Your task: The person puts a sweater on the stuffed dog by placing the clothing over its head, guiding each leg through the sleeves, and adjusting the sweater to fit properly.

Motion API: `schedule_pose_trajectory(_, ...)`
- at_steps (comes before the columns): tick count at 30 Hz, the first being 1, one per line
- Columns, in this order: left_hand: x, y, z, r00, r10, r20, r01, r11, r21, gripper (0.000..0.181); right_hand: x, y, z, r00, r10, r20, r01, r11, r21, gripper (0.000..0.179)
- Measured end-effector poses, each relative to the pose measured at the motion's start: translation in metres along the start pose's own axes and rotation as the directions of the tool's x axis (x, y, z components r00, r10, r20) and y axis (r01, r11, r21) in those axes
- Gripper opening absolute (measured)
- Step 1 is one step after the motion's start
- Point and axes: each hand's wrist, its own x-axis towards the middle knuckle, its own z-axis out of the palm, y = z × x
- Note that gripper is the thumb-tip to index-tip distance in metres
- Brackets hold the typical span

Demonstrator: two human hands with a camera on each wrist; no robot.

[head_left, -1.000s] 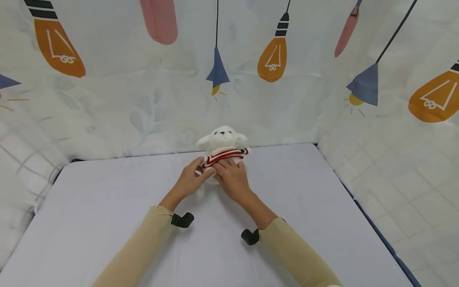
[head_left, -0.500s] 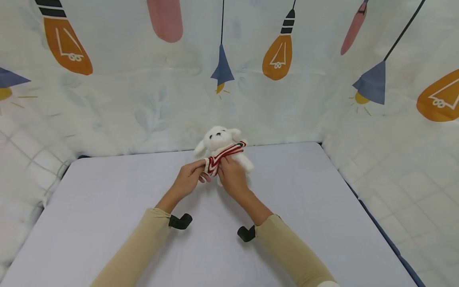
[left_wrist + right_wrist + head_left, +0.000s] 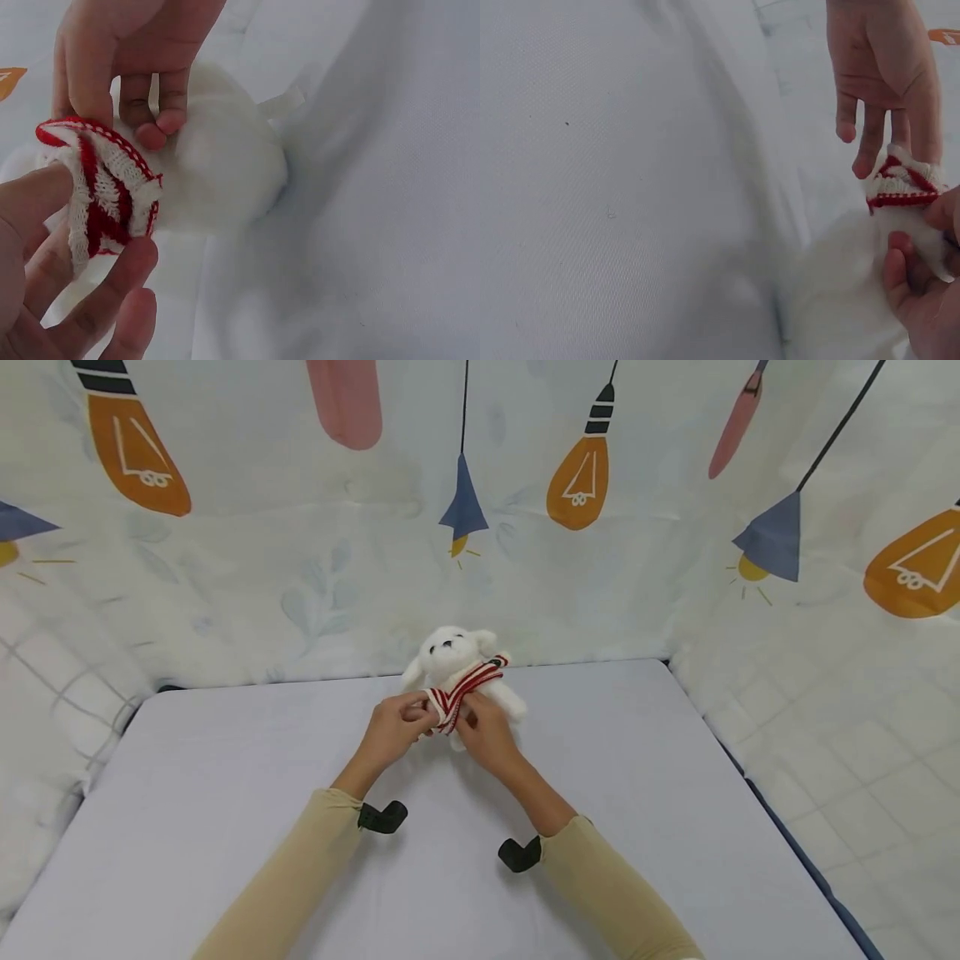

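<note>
A white plush dog [image 3: 448, 652] leans back near the far edge of the table, tilted toward the left. Across its body lies a small red-and-white striped knitted sweater [image 3: 481, 674]. My left hand [image 3: 392, 727] pinches the sweater's left end between thumb and fingers; in the left wrist view the knit [image 3: 105, 196] opens like a cuff there. My right hand [image 3: 489, 732] grips the sweater's lower red-trimmed edge at the front of the plush, as the right wrist view shows at the trim [image 3: 906, 199]. The plush's lower body [image 3: 225, 161] shows bare white fur below the knit.
The table [image 3: 247, 793] has a white cover. Behind it hangs a patterned curtain [image 3: 360, 552] with lamp and bulb prints, close behind the plush. Black wrist mounts [image 3: 383, 817] stick out from both beige sleeves [image 3: 300, 872].
The plush has turned from facing front to leaning left, its head shifted slightly left. The sweater's left end has been drawn down and left, now slanting across the body.
</note>
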Motion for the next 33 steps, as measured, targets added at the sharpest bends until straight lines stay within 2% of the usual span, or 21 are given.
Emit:
schedule_pose_trajectory(4,0.001,0.003,0.004,0.998,0.03,-0.056,-0.024,0.995,0.1,0.024,-0.002,-0.001,-0.004,0.998,0.062,0.023,-0.064,0.992,0.11,0.005)
schedule_pose_trajectory(7,0.001,0.006,0.007,0.996,0.035,-0.078,-0.021,0.984,0.177,0.021,-0.004,-0.002,-0.003,0.995,0.093,0.027,-0.096,0.988,0.118,0.016)
schedule_pose_trajectory(10,0.0,0.007,0.009,0.997,-0.006,-0.08,0.024,0.974,0.225,0.02,-0.005,-0.003,-0.002,0.996,0.088,0.02,-0.09,0.988,0.128,0.025)
schedule_pose_trajectory(12,0.0,0.007,0.009,0.997,-0.042,-0.07,0.058,0.969,0.242,0.022,-0.006,-0.002,-0.002,0.996,0.089,0.013,-0.09,0.985,0.147,0.027)
schedule_pose_trajectory(15,0.0,0.006,0.01,0.996,-0.065,-0.063,0.079,0.962,0.262,0.024,-0.005,-0.001,-0.002,0.993,0.116,0.013,-0.116,0.972,0.204,0.027)
schedule_pose_trajectory(18,0.001,0.005,0.012,0.996,-0.051,-0.068,0.068,0.955,0.288,0.025,-0.004,0.0,-0.002,0.981,0.191,0.042,-0.195,0.937,0.29,0.018)
schedule_pose_trajectory(22,0.0,0.005,0.013,0.997,-0.011,-0.071,0.033,0.946,0.323,0.024,-0.003,0.001,-0.003,0.952,0.287,0.106,-0.305,0.858,0.414,0.016)
schedule_pose_trajectory(25,-0.001,0.006,0.013,0.998,0.013,-0.068,0.01,0.944,0.329,0.022,-0.003,0.002,-0.002,0.941,0.314,0.123,-0.335,0.83,0.447,0.022)
schedule_pose_trajectory(31,-0.001,0.009,0.014,0.997,0.06,-0.057,-0.042,0.964,0.263,0.018,-0.011,0.004,0.005,0.95,0.313,0.009,-0.277,0.825,0.493,0.03)
schedule_pose_trajectory(33,-0.001,0.009,0.014,0.996,0.062,-0.061,-0.047,0.973,0.228,0.016,-0.014,-0.004,0.001,0.951,0.309,-0.001,-0.263,0.811,0.523,0.033)
